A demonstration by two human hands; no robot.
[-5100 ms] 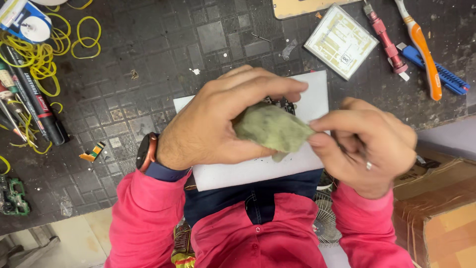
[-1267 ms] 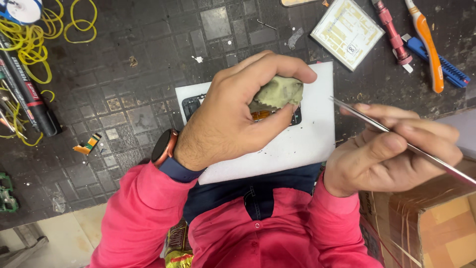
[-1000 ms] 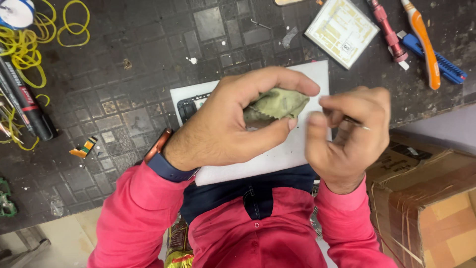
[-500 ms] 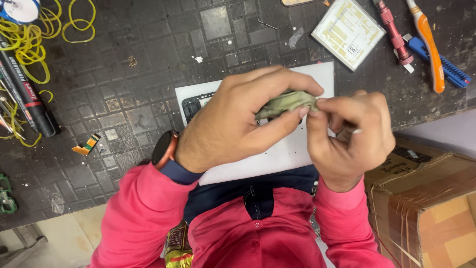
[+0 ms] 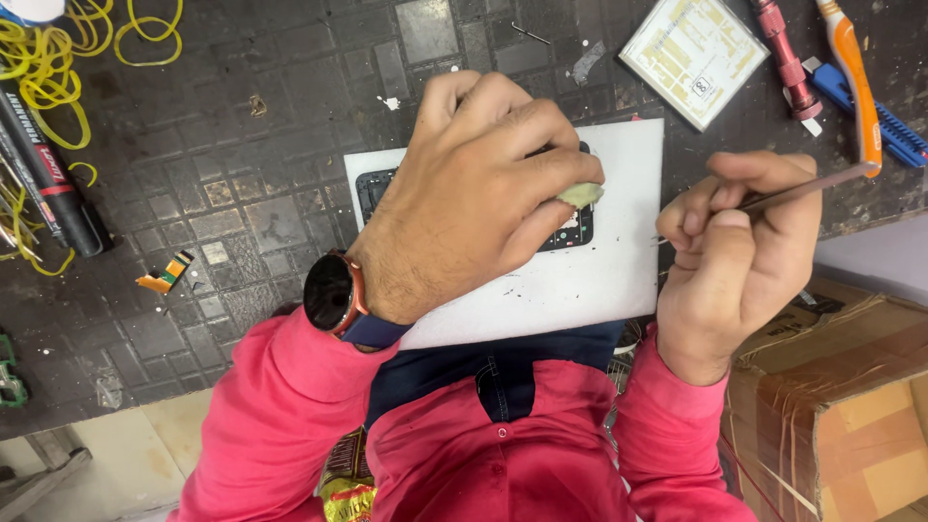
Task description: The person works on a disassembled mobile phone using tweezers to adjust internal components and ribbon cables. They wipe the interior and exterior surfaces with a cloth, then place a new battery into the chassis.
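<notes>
Landmark: square white packet with yellow print (image 5: 698, 60), lying flat near the top edge of the dark gridded mat (image 5: 242, 193).
Red metal tool (image 5: 785, 60): just right of the packet.
Orange-handled tool (image 5: 851, 82): right of the red one.
Blue tool (image 5: 865, 111): beside the orange handle, partly under it.
Yellow rubber bands (image 5: 58, 68): far left of the packet, in a loose heap.
Black marker (image 5: 48, 179): far left, below the bands.
Cardboard box (image 5: 831, 416): well below the packet, off the mat.
</notes>
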